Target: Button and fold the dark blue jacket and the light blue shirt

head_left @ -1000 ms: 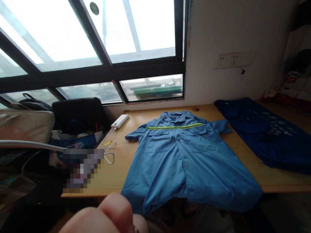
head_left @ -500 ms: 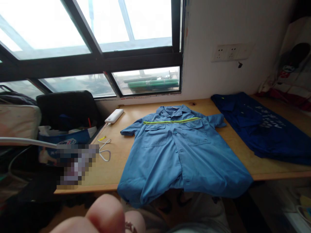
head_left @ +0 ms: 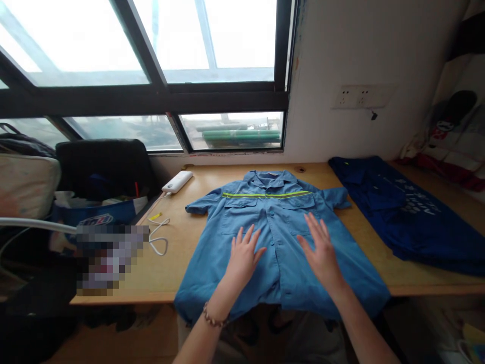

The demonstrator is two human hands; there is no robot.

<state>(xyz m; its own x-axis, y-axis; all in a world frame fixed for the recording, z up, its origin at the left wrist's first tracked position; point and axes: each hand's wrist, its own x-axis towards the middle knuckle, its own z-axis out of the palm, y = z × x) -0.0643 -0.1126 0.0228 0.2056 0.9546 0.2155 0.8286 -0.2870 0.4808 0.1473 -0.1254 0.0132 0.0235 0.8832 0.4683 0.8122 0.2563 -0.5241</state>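
Observation:
A blue short-sleeved work shirt (head_left: 246, 215) lies front side up on the wooden table (head_left: 162, 275), collar toward the window and hem hanging over the near edge. It has two flap pockets, a button front and a yellow-green reflective stripe across the chest. Over its left half is my left hand (head_left: 243, 253), fingers spread, with a beaded bracelet on the wrist. My right hand (head_left: 320, 250) is spread over the other half, just below the pocket. Both palms face down and hold nothing; whether they press on the cloth or hover, I cannot tell.
Folded dark blue clothing (head_left: 394, 202) with white lettering lies on the right. A white power bank (head_left: 178, 182) with a cable (head_left: 161, 245) sits at the left. Bags (head_left: 98, 215) stand beyond the table's left end. A window (head_left: 227, 96) and wall socket (head_left: 364, 96) are behind.
My hands have come up from the bottom of the view, where one was large and close, and are now spread over the shirt. The shirt lies much as before; the view has shifted slightly.

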